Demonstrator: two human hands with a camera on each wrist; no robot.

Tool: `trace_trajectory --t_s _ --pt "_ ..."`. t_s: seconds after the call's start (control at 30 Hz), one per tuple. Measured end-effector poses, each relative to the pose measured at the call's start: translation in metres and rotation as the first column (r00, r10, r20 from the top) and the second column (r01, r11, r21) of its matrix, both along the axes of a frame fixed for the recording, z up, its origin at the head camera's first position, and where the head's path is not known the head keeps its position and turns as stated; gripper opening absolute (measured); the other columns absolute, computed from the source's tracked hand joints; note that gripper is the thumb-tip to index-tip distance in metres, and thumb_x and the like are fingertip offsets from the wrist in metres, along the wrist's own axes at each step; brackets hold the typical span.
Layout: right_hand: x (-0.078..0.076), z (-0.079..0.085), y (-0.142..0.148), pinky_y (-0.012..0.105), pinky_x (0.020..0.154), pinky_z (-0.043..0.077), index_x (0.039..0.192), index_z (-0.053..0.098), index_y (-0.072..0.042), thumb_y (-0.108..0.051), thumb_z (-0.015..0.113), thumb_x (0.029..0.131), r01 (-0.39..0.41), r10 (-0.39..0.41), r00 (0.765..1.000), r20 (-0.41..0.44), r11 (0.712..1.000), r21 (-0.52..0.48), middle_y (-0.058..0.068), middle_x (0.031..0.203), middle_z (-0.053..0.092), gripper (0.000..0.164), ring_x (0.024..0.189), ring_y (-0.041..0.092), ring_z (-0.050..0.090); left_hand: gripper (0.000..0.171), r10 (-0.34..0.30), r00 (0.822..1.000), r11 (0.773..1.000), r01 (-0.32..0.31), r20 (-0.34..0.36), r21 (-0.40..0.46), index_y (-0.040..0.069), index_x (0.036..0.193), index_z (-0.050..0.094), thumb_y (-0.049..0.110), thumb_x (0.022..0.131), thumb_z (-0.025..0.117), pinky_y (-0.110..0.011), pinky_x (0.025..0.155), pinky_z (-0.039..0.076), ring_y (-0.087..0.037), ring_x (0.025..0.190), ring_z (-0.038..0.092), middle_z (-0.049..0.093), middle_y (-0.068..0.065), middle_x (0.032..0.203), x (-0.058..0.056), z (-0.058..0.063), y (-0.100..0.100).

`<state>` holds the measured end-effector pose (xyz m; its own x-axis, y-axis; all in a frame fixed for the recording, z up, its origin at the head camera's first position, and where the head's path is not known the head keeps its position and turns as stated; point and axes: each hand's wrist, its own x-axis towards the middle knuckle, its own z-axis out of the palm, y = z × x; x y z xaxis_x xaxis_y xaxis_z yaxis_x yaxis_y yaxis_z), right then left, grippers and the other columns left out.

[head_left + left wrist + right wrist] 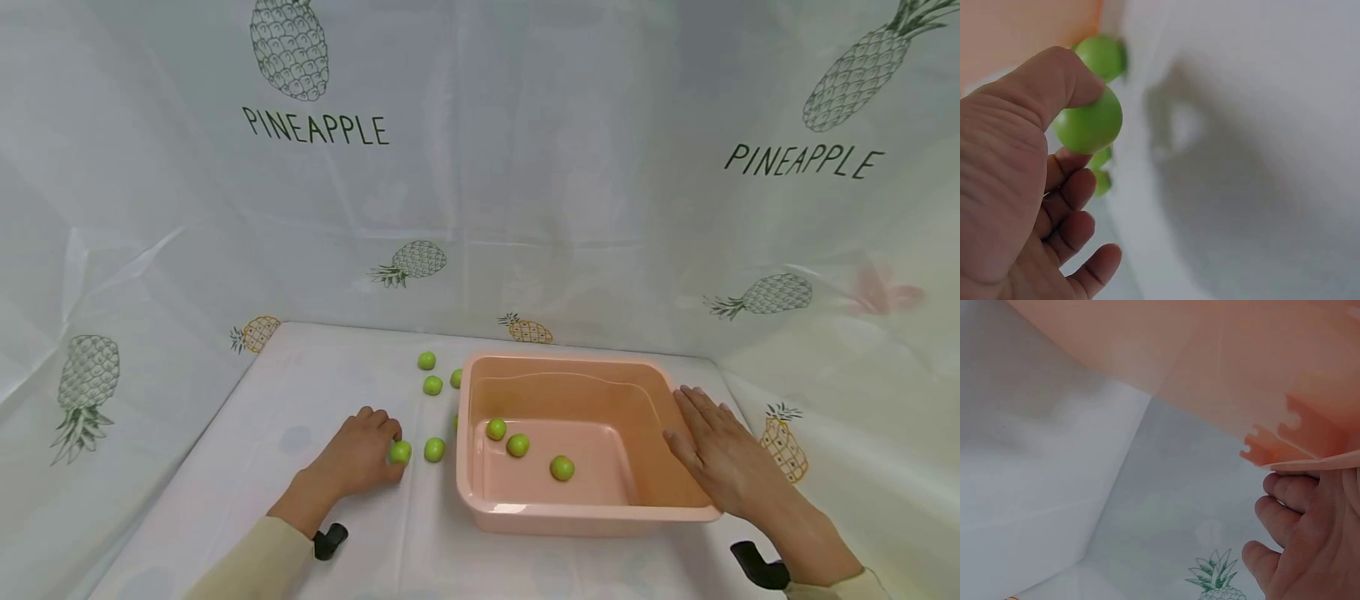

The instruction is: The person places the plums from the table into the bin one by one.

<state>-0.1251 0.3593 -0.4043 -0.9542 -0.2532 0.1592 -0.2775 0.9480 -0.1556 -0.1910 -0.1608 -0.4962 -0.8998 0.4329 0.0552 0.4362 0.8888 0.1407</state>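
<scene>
In the head view my left hand [365,452] is over the left side of the table, its thumb and fingers pinching a small round green fruit [401,452]. The left wrist view shows the thumb on top of this green fruit [1089,122], with the other fingers loosely bent. My right hand [723,458] rests along the right rim of a pink plastic basin [592,514], fingers fairly straight and thumb spread over the inner side. In the right wrist view, fingers [1288,494] show just below the basin's rim. Three green fruits [562,467] lie inside the basin.
Several more green fruits [432,385] lie left of the basin, some partly hidden by its wall. One fruit [434,449] is just right of my left hand. A white pineapple-print sheet [555,208] hangs behind the white-covered table [300,400].
</scene>
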Motion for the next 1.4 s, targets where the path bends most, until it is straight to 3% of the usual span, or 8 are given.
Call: trace_trajectory --t_s 0.1,0.23,0.47,0.63,0.77,1.03,1.23,1.4 --pt "-0.001 0.000 -0.001 0.067 0.125 0.019 0.160 0.031 0.010 -0.041 0.044 0.113 0.004 -0.004 1.000 0.016 1.000 0.010 0.035 0.163 0.033 0.071 0.151 0.055 0.031 0.033 0.021 0.998 1.000 -0.020 -0.054 0.017 0.013 0.103 0.069 0.038 0.084 0.081 -0.045 0.087 0.048 -0.021 0.093 0.049 0.058 0.001 0.096 -0.008 0.015 -0.005" --pt "-0.001 0.001 -0.001 0.067 0.125 0.018 0.159 0.031 0.010 -0.041 0.044 0.112 0.000 -0.001 1.000 0.015 1.000 0.026 0.036 0.163 0.033 0.071 0.151 0.055 0.032 0.037 0.016 0.991 0.998 -0.007 -0.131 0.065 0.010 0.107 0.070 0.037 0.084 0.081 -0.046 0.087 0.049 -0.023 0.095 0.050 0.060 -0.002 0.100 -0.018 0.047 -0.002" --pt "-0.002 0.001 -0.001 0.066 0.126 0.017 0.159 0.032 0.012 -0.040 0.045 0.113 -0.008 0.007 1.000 0.010 1.000 0.029 0.037 0.163 0.033 0.070 0.150 0.056 0.032 0.036 -0.076 0.959 0.985 0.115 -0.273 0.129 0.009 0.106 0.070 0.035 0.084 0.081 -0.047 0.090 0.049 -0.027 0.099 0.052 0.063 -0.005 0.104 -0.027 0.114 0.026" --pt "-0.001 0.001 -0.001 0.065 0.127 0.014 0.159 0.030 0.011 -0.041 0.044 0.113 -0.001 0.001 1.000 0.028 1.000 0.022 0.036 0.163 0.031 0.071 0.151 0.056 0.030 0.037 -0.157 0.953 0.973 0.195 -0.259 0.128 0.009 0.112 0.069 0.035 0.086 0.079 -0.046 0.094 0.046 -0.026 0.103 0.051 0.063 -0.005 0.111 -0.029 0.143 0.054" --pt "-0.001 0.002 -0.001 0.065 0.127 0.014 0.159 0.030 0.011 -0.041 0.044 0.113 0.001 -0.001 0.999 0.033 1.000 0.024 0.036 0.163 0.031 0.071 0.151 0.056 0.030 0.037 -0.241 0.944 0.961 0.265 -0.225 0.084 0.012 0.115 0.069 0.037 0.088 0.076 -0.044 0.094 0.045 -0.024 0.104 0.050 0.063 -0.002 0.113 -0.028 0.150 0.076" --pt "-0.002 0.002 -0.001 0.064 0.128 0.012 0.160 0.030 0.010 -0.042 0.044 0.113 -0.002 0.000 0.999 0.037 0.999 0.038 0.036 0.164 0.031 0.072 0.152 0.055 0.030 0.034 -0.365 0.921 0.931 0.366 -0.135 -0.016 0.015 0.114 0.068 0.040 0.092 0.072 -0.040 0.093 0.045 -0.020 0.104 0.049 0.062 0.001 0.110 -0.022 0.150 0.113" --pt "-0.002 0.001 -0.002 0.063 0.128 0.012 0.160 0.030 0.010 -0.042 0.044 0.112 0.006 -0.008 0.999 0.042 0.999 0.038 0.036 0.164 0.031 0.072 0.152 0.055 0.029 0.034 -0.438 0.895 0.897 0.428 -0.089 -0.112 0.018 0.111 0.067 0.046 0.092 0.071 -0.036 0.093 0.045 -0.018 0.103 0.048 0.061 0.004 0.110 -0.015 0.143 0.135" --pt "-0.002 0.001 -0.002 0.064 0.127 0.013 0.160 0.029 0.010 -0.042 0.044 0.112 0.011 -0.013 0.999 0.046 0.999 0.036 0.035 0.165 0.030 0.072 0.152 0.054 0.029 0.033 -0.484 0.872 0.866 0.467 -0.070 -0.180 0.019 0.108 0.066 0.048 0.092 0.070 -0.034 0.104 0.042 -0.017 0.106 0.051 0.061 0.004 0.109 -0.010 0.134 0.147"
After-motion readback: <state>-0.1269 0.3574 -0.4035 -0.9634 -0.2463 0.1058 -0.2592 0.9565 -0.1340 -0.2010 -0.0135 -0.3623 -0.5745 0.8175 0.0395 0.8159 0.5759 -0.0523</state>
